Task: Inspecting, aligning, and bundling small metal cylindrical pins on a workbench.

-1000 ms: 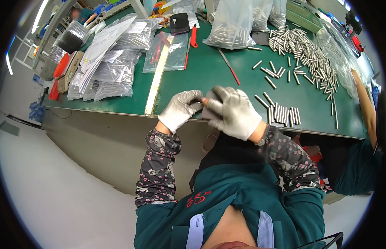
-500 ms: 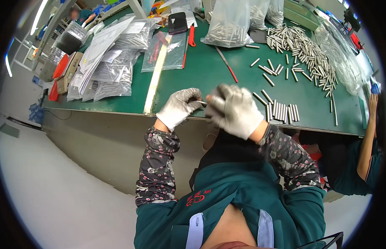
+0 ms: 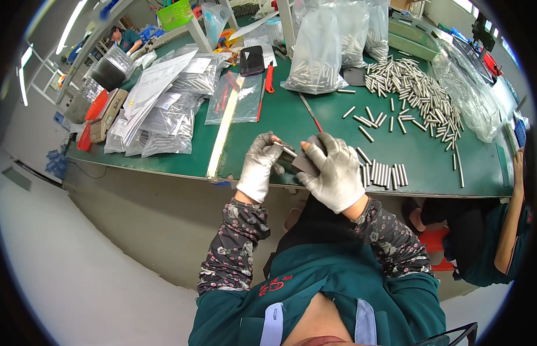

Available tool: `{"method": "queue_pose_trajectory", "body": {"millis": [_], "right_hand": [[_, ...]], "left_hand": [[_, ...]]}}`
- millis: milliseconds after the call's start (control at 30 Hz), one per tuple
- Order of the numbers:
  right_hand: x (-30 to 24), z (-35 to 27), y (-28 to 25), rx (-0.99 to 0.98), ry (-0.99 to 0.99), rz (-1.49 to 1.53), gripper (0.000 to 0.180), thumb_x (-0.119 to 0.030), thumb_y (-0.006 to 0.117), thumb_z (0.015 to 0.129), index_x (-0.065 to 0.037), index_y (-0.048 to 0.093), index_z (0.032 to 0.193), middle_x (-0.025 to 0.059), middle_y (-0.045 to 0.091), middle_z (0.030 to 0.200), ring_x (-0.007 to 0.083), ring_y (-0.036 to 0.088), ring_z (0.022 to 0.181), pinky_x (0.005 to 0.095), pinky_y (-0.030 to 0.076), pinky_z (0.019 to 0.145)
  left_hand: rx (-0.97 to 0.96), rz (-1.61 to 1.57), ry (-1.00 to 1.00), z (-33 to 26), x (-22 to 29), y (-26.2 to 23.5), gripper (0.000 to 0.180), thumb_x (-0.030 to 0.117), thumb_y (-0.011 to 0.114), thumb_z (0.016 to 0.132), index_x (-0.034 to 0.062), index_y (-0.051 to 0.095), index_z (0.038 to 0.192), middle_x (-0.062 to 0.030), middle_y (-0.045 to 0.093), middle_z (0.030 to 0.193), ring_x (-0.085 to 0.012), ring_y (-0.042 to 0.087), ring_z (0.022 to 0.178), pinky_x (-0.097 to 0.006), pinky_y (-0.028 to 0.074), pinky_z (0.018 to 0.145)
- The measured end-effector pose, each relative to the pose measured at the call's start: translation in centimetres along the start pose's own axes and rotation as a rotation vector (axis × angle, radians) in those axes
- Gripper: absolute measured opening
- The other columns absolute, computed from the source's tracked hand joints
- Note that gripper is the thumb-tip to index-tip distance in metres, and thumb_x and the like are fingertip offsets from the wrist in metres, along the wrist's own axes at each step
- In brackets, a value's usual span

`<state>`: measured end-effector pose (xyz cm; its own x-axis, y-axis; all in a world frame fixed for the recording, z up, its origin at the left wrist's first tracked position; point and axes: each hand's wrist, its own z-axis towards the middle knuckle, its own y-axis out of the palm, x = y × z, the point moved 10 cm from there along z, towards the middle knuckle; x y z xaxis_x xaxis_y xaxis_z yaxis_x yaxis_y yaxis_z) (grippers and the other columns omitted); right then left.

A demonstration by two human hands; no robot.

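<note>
At the front edge of the green table [image 3: 430, 167], both gloved hands are raised and close together, with the work between them. The left hand [image 3: 258, 165] is closed on one metal pin [image 3: 286, 150], its fingers pinching the near part while the far end juts toward the right hand [image 3: 336, 173]. That hand grips a dark flat pad [image 3: 303, 166], the thumb at its upper edge. The pin's free end lies right by the pad; whether the two touch, I cannot tell. To work well here, the pinch should, I judge, be firm and close to the exposed end, so that a slim, smooth pin neither tilts nor spins under pressure. The pad looks best held square to the metal and pressed lightly and evenly, since a skewed edge could push the pin out of the fingers. Bare skin shows at the thumb of the right glove, so that tip should stay clear of the contact. Working a little farther in over the table would be wise: this near the edge, a dropped pin could reach the floor. Just beyond the right hand lies a neat row [image 3: 385, 175] of pins, well apart from the loose heap [image 3: 415, 98]; the elbow and wrist should not brush it.
</note>
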<state>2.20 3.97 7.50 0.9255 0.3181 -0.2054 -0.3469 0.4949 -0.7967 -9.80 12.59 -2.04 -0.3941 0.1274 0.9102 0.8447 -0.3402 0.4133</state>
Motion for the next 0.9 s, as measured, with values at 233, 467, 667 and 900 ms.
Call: {"method": "queue_pose_trajectory", "body": {"millis": [233, 467, 667, 900], "right_hand": [[0.2, -0.5, 0.8, -0.065, 0.045, 0.049, 0.057, -0.030, 0.075, 0.064, -0.011, 0.062, 0.116, 0.0184, 0.053, 0.119, 0.0350, 0.053, 0.103, 0.0452, 0.044, 0.086], [1.1, -0.1, -0.7, 0.007, 0.035, 0.077, 0.052, -0.029, 0.073, 0.065, -0.009, 0.061, 0.112, 0.0144, 0.057, 0.107, 0.0312, 0.057, 0.095, 0.0431, 0.046, 0.079], [1.3, 0.9, -1.4, 0.073, 0.116, 0.102, 0.052, -0.030, 0.072, 0.066, -0.007, 0.062, 0.111, 0.0164, 0.057, 0.109, 0.0335, 0.058, 0.095, 0.0439, 0.046, 0.080], [1.2, 3.1, -0.3, 0.042, 0.203, -0.071, 0.040, -0.032, 0.065, 0.075, -0.011, 0.064, 0.110, 0.0160, 0.057, 0.108, 0.0313, 0.056, 0.097, 0.0437, 0.044, 0.076]], "left_hand": [[0.103, -0.026, 0.057, -0.4, -0.4, 1.0, 0.031, -0.001, 0.063, 0.085, 0.0054, 0.052, 0.114, -0.0004, 0.059, 0.088, -0.0071, 0.054, 0.076, -0.020, 0.044, 0.064], [0.062, -0.110, 0.131, -0.1, -0.6, 0.9, 0.029, -0.001, 0.063, 0.086, 0.0051, 0.053, 0.112, -0.0035, 0.062, 0.093, -0.0113, 0.061, 0.083, -0.023, 0.050, 0.071], [0.111, 0.028, 0.080, -0.3, -1.0, 1.1, 0.022, -0.003, 0.062, 0.086, 0.0037, 0.055, 0.107, -0.0047, 0.063, 0.093, -0.0131, 0.063, 0.079, -0.025, 0.054, 0.066], [0.091, 0.024, 0.014, -0.4, -1.9, 0.7, 0.026, -0.006, 0.061, 0.085, 0.0032, 0.057, 0.108, -0.0037, 0.061, 0.097, -0.0126, 0.062, 0.084, -0.026, 0.055, 0.070]]}}
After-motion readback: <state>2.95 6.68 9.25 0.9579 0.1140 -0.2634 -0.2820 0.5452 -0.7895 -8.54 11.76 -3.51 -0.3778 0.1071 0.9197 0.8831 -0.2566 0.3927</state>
